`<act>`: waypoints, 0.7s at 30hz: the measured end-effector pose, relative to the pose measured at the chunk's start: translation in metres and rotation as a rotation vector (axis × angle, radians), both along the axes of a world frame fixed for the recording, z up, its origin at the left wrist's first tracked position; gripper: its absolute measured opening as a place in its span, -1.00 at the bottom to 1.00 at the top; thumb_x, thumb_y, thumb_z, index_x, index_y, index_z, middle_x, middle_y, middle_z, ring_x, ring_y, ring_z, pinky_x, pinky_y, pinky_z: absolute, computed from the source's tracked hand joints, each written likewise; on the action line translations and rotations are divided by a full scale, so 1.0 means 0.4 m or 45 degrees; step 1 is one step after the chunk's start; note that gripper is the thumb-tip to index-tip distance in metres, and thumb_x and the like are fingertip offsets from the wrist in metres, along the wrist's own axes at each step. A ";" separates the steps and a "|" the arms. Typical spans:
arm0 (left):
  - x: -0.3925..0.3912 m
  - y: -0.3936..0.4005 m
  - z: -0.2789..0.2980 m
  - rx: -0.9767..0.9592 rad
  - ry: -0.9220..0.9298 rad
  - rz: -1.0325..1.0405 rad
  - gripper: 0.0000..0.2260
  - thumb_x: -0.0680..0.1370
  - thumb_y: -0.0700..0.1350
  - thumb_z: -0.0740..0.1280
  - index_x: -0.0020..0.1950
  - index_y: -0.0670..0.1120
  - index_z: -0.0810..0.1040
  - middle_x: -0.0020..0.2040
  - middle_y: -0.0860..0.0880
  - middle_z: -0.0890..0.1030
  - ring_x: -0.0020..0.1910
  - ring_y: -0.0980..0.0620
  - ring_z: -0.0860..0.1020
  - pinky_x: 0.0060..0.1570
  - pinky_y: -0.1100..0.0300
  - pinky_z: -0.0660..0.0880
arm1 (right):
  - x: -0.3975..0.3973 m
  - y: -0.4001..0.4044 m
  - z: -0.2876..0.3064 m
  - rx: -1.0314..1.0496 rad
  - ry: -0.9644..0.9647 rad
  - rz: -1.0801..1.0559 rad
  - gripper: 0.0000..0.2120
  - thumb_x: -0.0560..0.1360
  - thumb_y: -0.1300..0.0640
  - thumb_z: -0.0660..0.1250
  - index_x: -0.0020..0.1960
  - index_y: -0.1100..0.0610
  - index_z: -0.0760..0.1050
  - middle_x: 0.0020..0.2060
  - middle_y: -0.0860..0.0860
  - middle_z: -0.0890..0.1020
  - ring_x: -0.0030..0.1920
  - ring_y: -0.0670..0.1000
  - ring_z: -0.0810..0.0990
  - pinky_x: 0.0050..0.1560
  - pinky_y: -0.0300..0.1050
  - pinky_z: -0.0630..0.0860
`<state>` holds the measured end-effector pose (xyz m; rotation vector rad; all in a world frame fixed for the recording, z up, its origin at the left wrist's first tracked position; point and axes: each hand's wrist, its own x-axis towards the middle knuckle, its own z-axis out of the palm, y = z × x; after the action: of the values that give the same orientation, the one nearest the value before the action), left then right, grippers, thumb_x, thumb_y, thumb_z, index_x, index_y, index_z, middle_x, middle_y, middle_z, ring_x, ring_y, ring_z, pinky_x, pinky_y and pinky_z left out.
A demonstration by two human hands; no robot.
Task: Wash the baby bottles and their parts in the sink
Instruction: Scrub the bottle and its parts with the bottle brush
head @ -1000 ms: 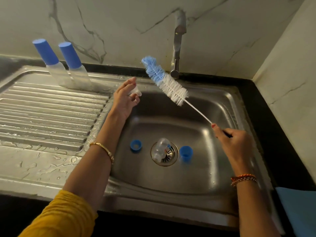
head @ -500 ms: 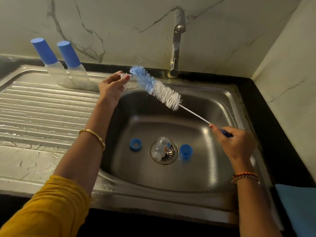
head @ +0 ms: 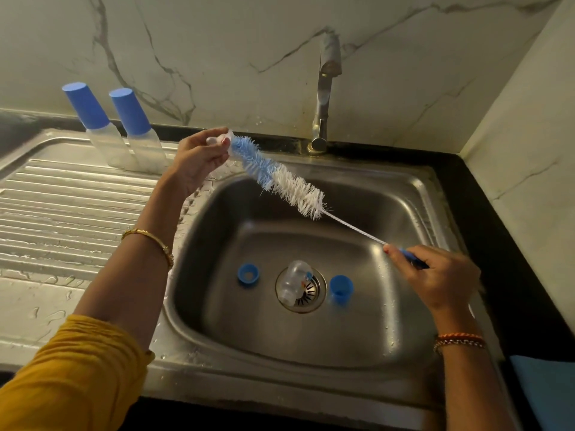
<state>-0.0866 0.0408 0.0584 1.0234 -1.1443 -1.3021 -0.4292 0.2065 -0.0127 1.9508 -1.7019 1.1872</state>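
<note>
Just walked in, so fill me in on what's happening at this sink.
A person is washing baby bottle parts. The left hand pinches a small clear teat while the right hand holds a bottle brush, its blue tip against the teat. A clear bottle and two blue caps lie in the sink.

Open basin sides, cluttered drain

Clear bottle (head: 294, 283) lies on the drain between two blue caps (head: 248, 273); blue-and-white bristle brush (head: 280, 177) spans diagonally above the steel sink (head: 429, 194).

Location: home kitchen. Indicators: stainless steel sink (head: 413, 194) with ribbed drainboard (head: 62, 213), wall-side tap (head: 323, 98), black countertop (head: 485, 194), marble-pattern backsplash (head: 217, 42).
</note>
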 end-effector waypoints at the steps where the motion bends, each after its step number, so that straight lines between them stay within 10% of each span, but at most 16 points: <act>1: -0.001 0.000 0.001 -0.012 0.003 0.023 -0.89 0.56 -0.30 0.23 -0.03 -0.12 0.50 -0.16 -0.02 0.48 -0.16 0.12 0.51 -0.09 0.33 0.53 | 0.002 0.000 0.001 -0.001 0.014 -0.003 -0.56 0.42 -0.11 0.32 -0.45 0.20 0.56 -0.59 0.05 0.54 -0.61 0.06 0.45 -0.62 -0.16 0.37; 10: -0.054 -0.022 0.012 0.173 0.331 0.164 -0.69 0.64 0.04 0.03 -0.04 -0.13 0.44 -0.11 -0.08 0.52 -0.15 0.05 0.55 -0.05 0.21 0.53 | 0.063 0.001 0.013 0.030 0.088 -0.129 -0.70 0.34 -0.01 0.46 -0.46 0.15 0.55 -0.59 0.05 0.52 -0.61 0.04 0.42 -0.52 -0.28 0.18; 21: -0.047 -0.015 0.036 -0.017 0.246 0.144 -0.78 0.65 -0.12 0.07 -0.09 -0.12 0.46 -0.15 -0.03 0.49 -0.17 0.10 0.51 -0.04 0.22 0.49 | 0.110 -0.007 0.022 0.590 -0.329 -0.221 -0.44 0.43 -0.22 0.29 -0.50 0.20 0.38 -0.60 0.07 0.46 -0.52 0.09 0.39 -0.46 -0.13 0.23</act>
<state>-0.1055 0.0347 0.0727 0.9174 -0.9348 -1.2719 -0.3853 0.2035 -0.0038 1.8931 -2.4064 1.0910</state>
